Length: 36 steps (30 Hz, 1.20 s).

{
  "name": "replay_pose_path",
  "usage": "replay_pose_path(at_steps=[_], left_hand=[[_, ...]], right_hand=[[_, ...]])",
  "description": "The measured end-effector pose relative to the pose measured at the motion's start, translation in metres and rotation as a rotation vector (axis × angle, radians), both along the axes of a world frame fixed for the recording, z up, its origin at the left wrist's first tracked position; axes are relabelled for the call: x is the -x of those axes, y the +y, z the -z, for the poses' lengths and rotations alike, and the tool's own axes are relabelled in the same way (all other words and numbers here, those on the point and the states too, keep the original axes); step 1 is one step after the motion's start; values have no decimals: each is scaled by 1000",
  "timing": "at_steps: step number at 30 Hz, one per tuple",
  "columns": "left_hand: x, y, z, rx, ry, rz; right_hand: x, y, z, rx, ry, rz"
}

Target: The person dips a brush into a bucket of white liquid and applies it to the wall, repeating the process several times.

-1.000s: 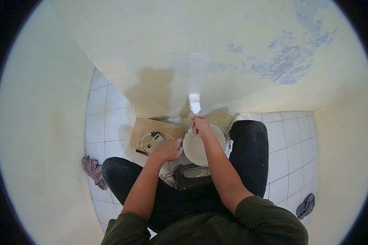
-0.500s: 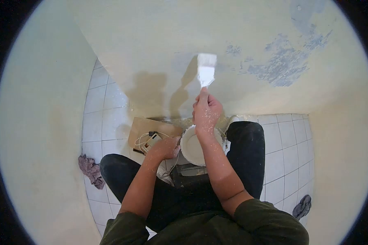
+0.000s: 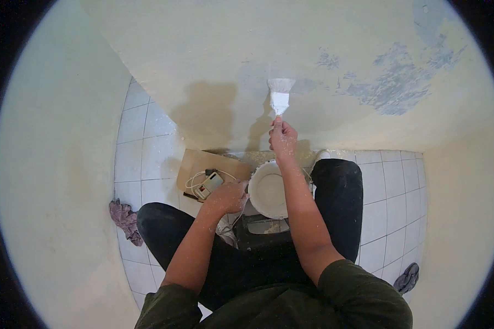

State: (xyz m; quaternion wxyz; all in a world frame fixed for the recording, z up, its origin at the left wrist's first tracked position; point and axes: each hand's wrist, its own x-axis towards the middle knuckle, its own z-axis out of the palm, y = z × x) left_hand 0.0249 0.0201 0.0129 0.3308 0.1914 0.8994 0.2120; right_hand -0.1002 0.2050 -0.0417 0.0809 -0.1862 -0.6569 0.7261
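If overloaded, the white-coated flat paintbrush, pinched in the fingers of the right hand against the pale cream wall, could drip outside the round white bucket near the white-tiled floor's wall-side edge, where the curled left hand's hold cannot be told.

Moderate light, apparently from the right: soft shadows fall on the wall left of the brush. Fisheye view; corners black, floor tiles bowed outward. Fine detail soft.
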Motion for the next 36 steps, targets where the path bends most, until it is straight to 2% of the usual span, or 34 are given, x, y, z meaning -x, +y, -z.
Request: replay_pose_path(at_steps=[2,8,11,14,20,25,28,34,36], left_hand=[[2,1,15,-8,16,0],[8,13,15,73,-30,1],[11,13,34,98,-31,63],[10,11,53,15,4,60],[17,14,48,68,-29,65],[21,9,58,151,-158,51],[19,5,60,148,-183,24],[22,2,74,177,-216,35],[20,1,77,134,-164,33]], right_hand=[[-1,-1,24,11,-47,-3],[1,1,96,23,-156,-66],[0,2,111,80,-264,-44],[0,8,129,117,-393,-24],[-5,10,167,78,-642,19],[-5,8,193,38,-765,-17],[-3,7,208,163,-843,-47],[-5,21,225,-137,-753,-66],[1,23,265,-479,-745,-176]])
